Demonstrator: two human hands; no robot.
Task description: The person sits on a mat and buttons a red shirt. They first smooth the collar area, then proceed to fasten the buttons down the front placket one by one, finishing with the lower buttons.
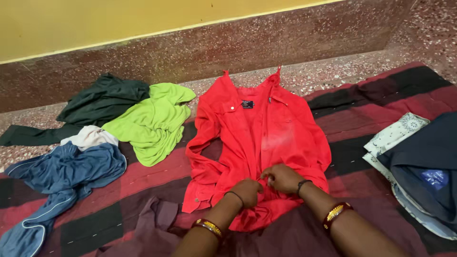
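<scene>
Red shirt (pixel 259 143) lies spread flat, front up, collar pointing at the wall, on a red-and-black checked blanket (pixel 362 119) covering the floor. Laid out like this, the front opening runs straight down to the person, so both hands reach it without leaning. Its left-side sleeve is bunched along the body, not smoothed.

Both hands sit at the lower front edge, close together. Left hand (pixel 246 191): grip closed, pinching the red fabric near the hem. Right hand (pixel 282 177): fingers curled, grip clamped on the fabric edge right beside the left; looks like the two front panels are being brought together there, probably at a button, though the button itself is too small to tell. Bangles and a dark thread on each wrist.

Outward: a lime green garment (pixel 152 121) lies crumpled left of the shirt, touching a dark green garment (pixel 102 100) behind it. A blue garment with white piping (pixel 62 176) lies nearer the person, with a small whitish cloth (pixel 89 136) between it and the green ones. That heap is loose, unsorted. At right, well apart, a dark navy folded garment (pixel 423 162) rests on a pale printed cloth (pixel 397 131), neatly stacked. A speckled stone floor (pixel 309 78) and a yellow wall (pixel 95 24) lie beyond.
</scene>
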